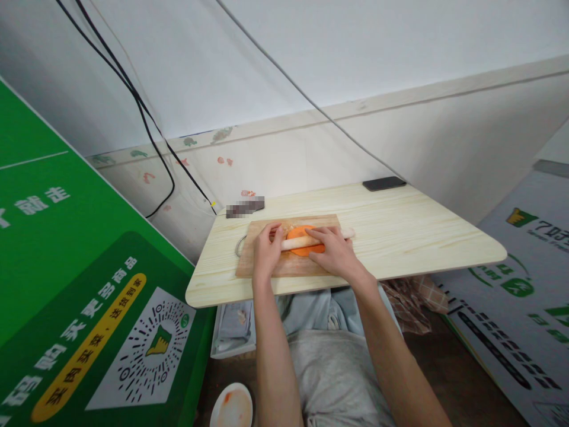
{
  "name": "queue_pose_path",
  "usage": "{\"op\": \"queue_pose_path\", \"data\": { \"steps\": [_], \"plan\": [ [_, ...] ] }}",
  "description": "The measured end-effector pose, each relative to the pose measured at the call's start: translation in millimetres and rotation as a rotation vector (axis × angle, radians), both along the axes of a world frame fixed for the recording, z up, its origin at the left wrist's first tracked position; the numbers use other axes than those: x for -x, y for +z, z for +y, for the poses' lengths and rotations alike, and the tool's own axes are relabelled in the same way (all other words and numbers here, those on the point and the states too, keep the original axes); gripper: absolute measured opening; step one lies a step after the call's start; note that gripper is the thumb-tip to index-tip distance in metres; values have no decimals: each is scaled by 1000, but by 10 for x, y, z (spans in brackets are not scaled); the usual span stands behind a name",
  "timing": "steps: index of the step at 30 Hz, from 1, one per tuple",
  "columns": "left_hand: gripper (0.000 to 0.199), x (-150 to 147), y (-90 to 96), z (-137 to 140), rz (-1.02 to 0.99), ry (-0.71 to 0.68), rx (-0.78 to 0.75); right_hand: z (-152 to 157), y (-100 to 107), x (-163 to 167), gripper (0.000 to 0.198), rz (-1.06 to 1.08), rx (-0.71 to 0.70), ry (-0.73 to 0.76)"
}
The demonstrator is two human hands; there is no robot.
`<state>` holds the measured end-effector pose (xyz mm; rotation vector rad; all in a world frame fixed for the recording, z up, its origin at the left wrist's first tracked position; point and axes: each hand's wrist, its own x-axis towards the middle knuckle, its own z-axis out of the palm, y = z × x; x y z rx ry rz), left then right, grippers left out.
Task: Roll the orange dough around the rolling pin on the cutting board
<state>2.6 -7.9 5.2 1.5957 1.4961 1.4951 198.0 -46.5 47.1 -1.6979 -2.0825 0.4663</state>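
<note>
An orange flattened piece of dough (297,233) lies on a wooden cutting board (267,270). Across it rests a pale wooden rolling pin (297,242). My left hand (268,244) is closed about the pin's left end, at the board's left part. On the right, my right hand (333,246) lies over the pin, its fingers reaching across the orange dough. The pin's right tip shows just past that hand, near the board's right edge. Parts of the dough are hidden under the pin and my right fingers.
The board lies on a light wood-grain table (422,237). A dark phone (384,184) rests at the back right, and a blurred dark object (245,207) at the back left. Below stands a stained white plate (232,409). Cables (133,89) hang along the wall.
</note>
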Motion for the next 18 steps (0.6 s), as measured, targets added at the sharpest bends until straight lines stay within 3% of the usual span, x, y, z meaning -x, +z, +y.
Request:
{"op": "queue_pose_path", "data": {
  "steps": [12,18],
  "plan": [
    [21,3,-10,3,5,0,-2,-4,-9,11,65,-26,-3,6],
    [21,16,-8,2,9,3,-2,9,-18,-105,70,-18,4,118]
  ]
}}
